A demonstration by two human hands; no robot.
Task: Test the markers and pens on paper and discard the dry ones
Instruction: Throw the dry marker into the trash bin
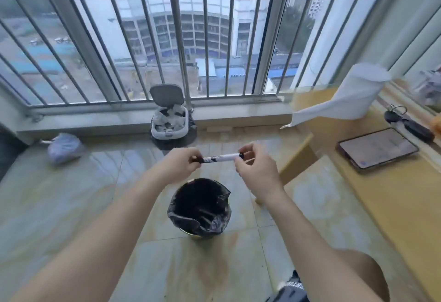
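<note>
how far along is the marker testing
Done: unclear; the bin is too dark inside to show contents. In hand: left hand and right hand pinch one marker by its ends, near the bin, perhaps for discarding. Left: no other pens or test paper in view, so the rest cannot be judged.

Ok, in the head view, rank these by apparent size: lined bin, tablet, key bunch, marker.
1. Black-lined bin and tablet: look about alike, so unranked.
2. Key bunch.
3. Marker, thinnest and smallest, though held nearer the camera.
</note>
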